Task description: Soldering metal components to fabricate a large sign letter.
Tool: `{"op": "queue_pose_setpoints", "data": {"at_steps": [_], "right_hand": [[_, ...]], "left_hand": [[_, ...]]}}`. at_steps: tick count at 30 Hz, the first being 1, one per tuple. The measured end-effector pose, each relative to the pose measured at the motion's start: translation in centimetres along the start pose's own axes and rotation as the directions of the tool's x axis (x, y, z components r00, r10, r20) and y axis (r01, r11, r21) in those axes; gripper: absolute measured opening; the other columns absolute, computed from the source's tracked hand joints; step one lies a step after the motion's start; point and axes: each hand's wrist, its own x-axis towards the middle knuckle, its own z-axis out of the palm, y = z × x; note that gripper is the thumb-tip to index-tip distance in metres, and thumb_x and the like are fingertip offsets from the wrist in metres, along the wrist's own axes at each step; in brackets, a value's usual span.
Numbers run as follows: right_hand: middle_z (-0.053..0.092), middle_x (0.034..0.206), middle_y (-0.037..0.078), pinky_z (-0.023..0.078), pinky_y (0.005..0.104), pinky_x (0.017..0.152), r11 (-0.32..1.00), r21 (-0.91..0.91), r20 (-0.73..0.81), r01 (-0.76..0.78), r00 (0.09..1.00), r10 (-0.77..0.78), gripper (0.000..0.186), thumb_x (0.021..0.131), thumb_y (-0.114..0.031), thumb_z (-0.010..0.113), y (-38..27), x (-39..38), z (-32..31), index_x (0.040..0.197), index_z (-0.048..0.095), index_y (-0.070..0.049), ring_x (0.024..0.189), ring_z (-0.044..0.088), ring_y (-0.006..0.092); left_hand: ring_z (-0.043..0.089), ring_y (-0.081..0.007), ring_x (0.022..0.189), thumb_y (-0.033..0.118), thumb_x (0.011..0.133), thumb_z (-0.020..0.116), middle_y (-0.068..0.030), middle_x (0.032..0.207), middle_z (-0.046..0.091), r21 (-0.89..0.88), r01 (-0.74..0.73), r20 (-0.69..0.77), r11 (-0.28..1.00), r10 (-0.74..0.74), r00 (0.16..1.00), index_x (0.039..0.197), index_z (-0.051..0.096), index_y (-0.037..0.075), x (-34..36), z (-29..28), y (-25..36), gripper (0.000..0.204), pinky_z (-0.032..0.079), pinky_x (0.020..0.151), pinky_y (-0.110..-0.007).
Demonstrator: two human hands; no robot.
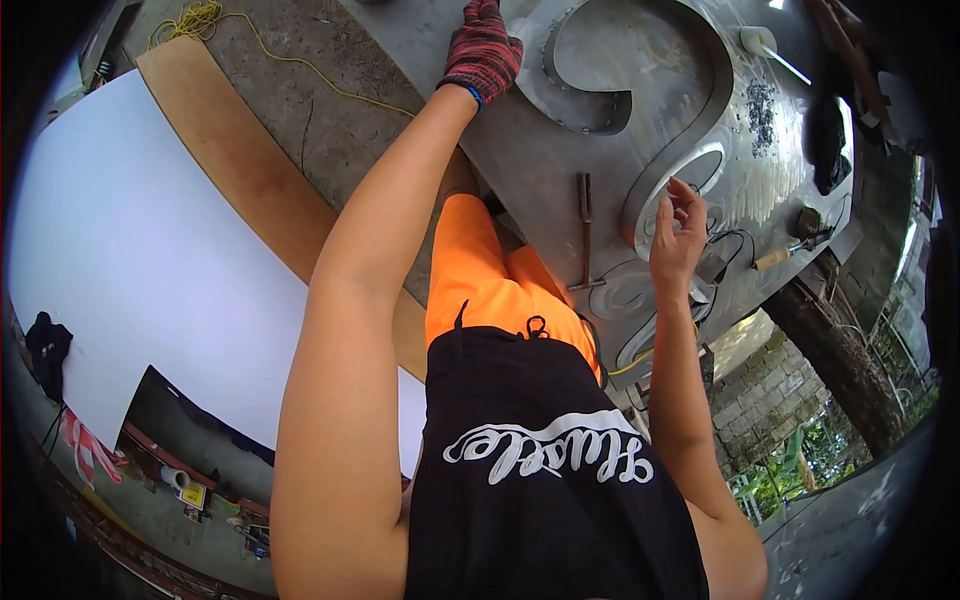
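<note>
One metal strip already stands curved on the worktop, fastening unclear, my right hand loosely spread beside it; I can't read the left hand's grip.

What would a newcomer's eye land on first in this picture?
Probably the bright orange shorts near the middle, then the big white sheet spread across the left side. On the grey table at upper right, a curved metal strip also stands out, as does the left hand in its red-and-black glove near the top edge.
</note>
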Motion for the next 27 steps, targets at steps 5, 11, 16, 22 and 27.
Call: {"op": "queue_pose_setpoints", "data": {"at_steps": [5,11,16,22,27], "right_hand": [[0.068,0.121,0.011,0.052,0.032,0.089,0.983,-0.042,0.041,-0.178,0.983,0.179,0.034,0.101,-0.017,0.064,-0.7,4.4,3.4,0.132,0.063,-0.001,0.102,0.066,0.0183],[0.067,0.121,0.016,0.055,0.0364,0.086,0.981,0.002,0.043,-0.195,0.98,0.195,0.038,0.097,-0.017,0.066,-0.7,7.2,7.5,0.131,0.062,0.001,0.095,0.069,0.0239],[0.068,0.114,0.017,0.054,0.0363,0.085,0.963,0.058,0.034,-0.264,0.965,0.262,0.033,0.097,-0.017,0.066,-1.4,8.1,8.5,0.124,0.068,0.003,0.092,0.07,0.025],[0.068,0.108,0.017,0.054,0.0366,0.085,0.967,0.047,0.057,-0.252,0.967,0.249,0.031,0.096,-0.014,0.067,-1.3,8.3,8.5,0.123,0.069,0.001,0.089,0.07,0.0264],[0.069,0.106,0.015,0.054,0.036,0.085,0.967,0.034,0.065,-0.251,0.966,0.249,0.03,0.095,-0.011,0.067,-1.4,8.7,8.3,0.123,0.071,-0.002,0.088,0.07,0.0256]], "left_hand": [[0.059,-0.0469,0.119,0.015,0.085,0.065,-0.0264,0.147,0.042,-0.003,-0.014,0.015,1.0,0.014,1.0,0.151,0.036,0.004,-0.2,-1.2,0.7,0.073,0.051,0.102,-0.051],[0.06,-0.0488,0.117,0.012,0.084,0.066,-0.0281,0.147,0.044,-0.003,-0.036,0.006,0.999,0.036,0.999,0.151,0.036,0.004,-0.4,-1.0,0.2,0.073,0.051,0.101,-0.052],[0.051,-0.0487,0.127,0.003,0.08,0.065,-0.0298,0.144,0.043,-0.011,-0.057,0.037,0.998,0.057,0.998,0.151,0.036,0.001,-0.5,-1.4,0.2,0.076,0.047,0.106,-0.05],[0.031,-0.0466,0.147,0.008,0.088,0.06,-0.0327,0.156,0.033,-0.084,0.03,0.173,0.996,-0.015,0.985,0.157,0.026,-0.006,-0.5,-2.0,0.6,0.078,0.025,0.124,-0.047],[0.032,-0.0467,0.147,0.01,0.09,0.06,-0.0319,0.157,0.033,-0.069,0.02,0.172,0.997,-0.008,0.985,0.157,0.026,-0.006,-0.6,-2.2,0.5,0.077,0.025,0.124,-0.047]]}}
